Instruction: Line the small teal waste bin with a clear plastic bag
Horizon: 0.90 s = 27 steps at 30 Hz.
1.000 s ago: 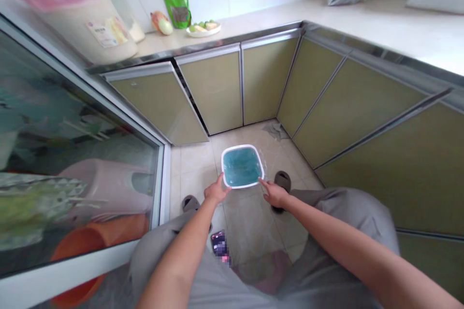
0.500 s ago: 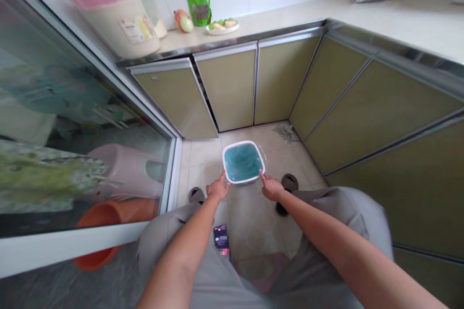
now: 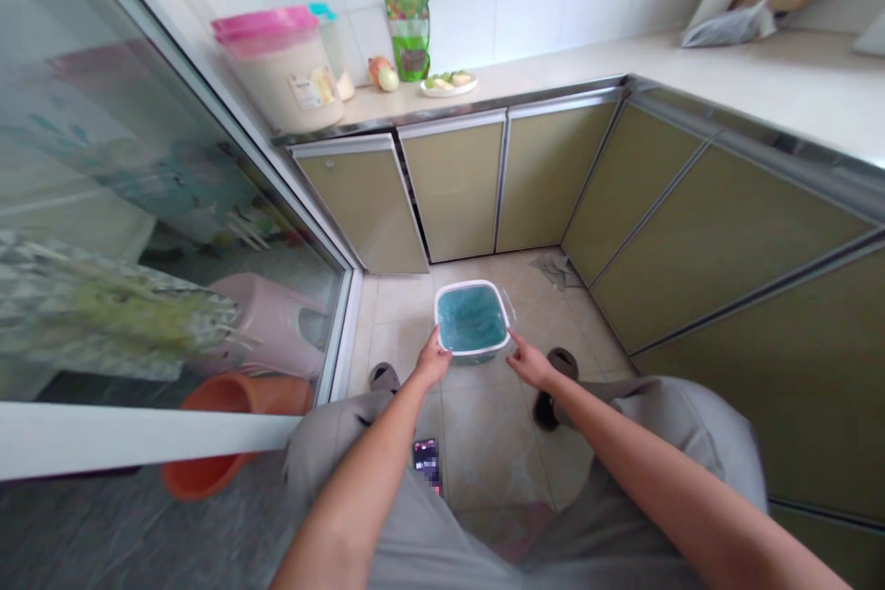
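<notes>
A teal basin (image 3: pixel 473 321) with a white rim is on or just above the floor tiles between my feet, at the middle of the view. My left hand (image 3: pixel 432 361) is closed on its near left corner, thumb along the rim. At the near right corner, my right hand (image 3: pixel 529 360) grips the rim with its fingertips; the fingers under the edge are hidden. Some of the basin's near outer wall shows below the rim. I cannot tell whether its bottom touches the floor.
Cabinets (image 3: pixel 453 189) stand ahead and to the right, one door (image 3: pixel 366 203) slightly ajar. Left is a glass door, with an orange bucket (image 3: pixel 207 470) by its frame. A phone (image 3: pixel 427 461) lies near my left foot. A pink-lidded container (image 3: pixel 283 74) stands on the counter.
The view has tilted up and shifted left, so everything sits lower and further right. Both hands stay at the basin's near corners; more of its near outer wall shows now.
</notes>
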Each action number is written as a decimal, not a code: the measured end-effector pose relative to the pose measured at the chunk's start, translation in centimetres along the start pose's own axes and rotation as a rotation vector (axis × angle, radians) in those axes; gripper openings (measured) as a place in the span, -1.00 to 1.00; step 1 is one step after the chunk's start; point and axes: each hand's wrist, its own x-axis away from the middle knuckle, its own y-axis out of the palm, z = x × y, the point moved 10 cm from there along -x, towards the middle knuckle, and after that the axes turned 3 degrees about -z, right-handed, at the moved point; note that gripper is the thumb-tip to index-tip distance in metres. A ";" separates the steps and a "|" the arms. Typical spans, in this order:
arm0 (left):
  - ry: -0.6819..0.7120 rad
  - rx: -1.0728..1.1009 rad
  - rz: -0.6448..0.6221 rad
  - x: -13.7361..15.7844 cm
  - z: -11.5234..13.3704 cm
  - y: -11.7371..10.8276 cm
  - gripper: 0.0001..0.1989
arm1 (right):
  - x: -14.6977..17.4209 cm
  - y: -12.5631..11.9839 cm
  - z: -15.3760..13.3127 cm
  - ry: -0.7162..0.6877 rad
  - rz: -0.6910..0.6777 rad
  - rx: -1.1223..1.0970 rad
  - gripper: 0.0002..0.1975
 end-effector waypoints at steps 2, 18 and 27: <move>0.174 0.221 0.077 1.6 5.5 -3.0 -0.13 | 0.7 -5.4 -4.1 -0.115 0.163 -0.122 -0.18; 0.723 0.495 0.244 -0.2 22.3 -16.4 0.14 | 0.0 -20.9 -20.8 -0.623 0.238 -0.298 0.09; 0.553 0.445 0.215 -3.9 14.1 -14.3 -0.21 | -4.4 -15.0 -13.0 -0.377 0.310 0.063 -0.39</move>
